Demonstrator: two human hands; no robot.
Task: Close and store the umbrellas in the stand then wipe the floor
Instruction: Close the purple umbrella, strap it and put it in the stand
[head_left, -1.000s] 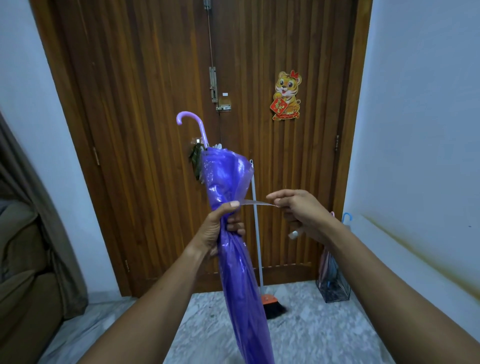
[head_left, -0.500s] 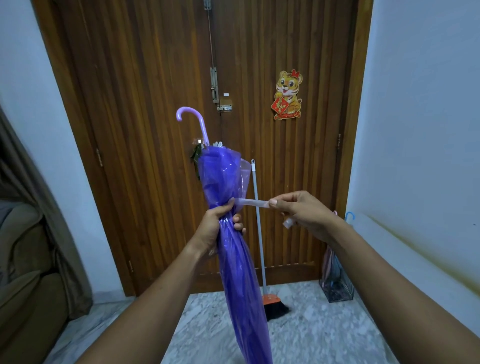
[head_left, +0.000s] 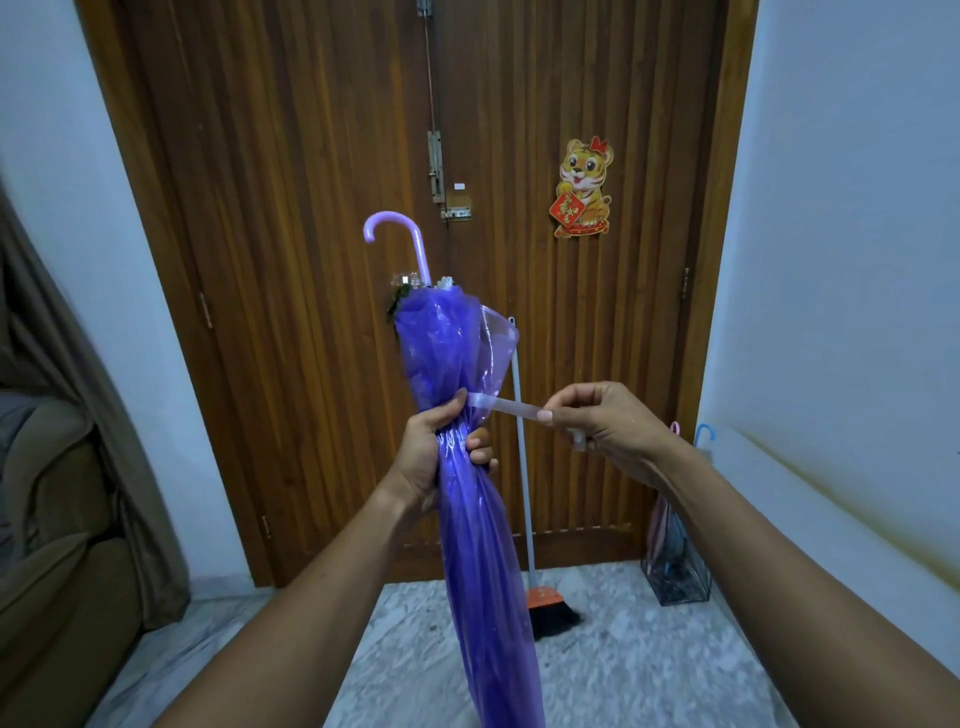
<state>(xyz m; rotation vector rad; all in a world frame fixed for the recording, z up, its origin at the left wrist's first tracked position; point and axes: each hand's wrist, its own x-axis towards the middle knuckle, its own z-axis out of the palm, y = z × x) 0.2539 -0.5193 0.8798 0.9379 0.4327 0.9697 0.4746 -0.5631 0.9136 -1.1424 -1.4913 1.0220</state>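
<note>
A folded purple umbrella (head_left: 462, 358) with a curved lilac handle (head_left: 400, 234) stands upright in front of me, handle up. My left hand (head_left: 441, 457) grips its bunched canopy around the middle. My right hand (head_left: 602, 426) pinches the end of the umbrella's pale strap (head_left: 506, 408), pulled taut to the right. A wire umbrella stand (head_left: 675, 577) sits on the floor in the right corner, holding a pink and a blue-handled umbrella (head_left: 704, 434).
A closed wooden double door (head_left: 311, 260) fills the wall ahead. A broom (head_left: 545, 608) with an orange head leans against it behind the umbrella. A brown sofa (head_left: 47, 519) and curtain stand at the left. White walls flank both sides. The floor (head_left: 649, 665) is grey marble.
The umbrella has shifted slightly left and higher. My right hand keeps the strap pulled out, now a little closer to the canopy than one second ago.
</note>
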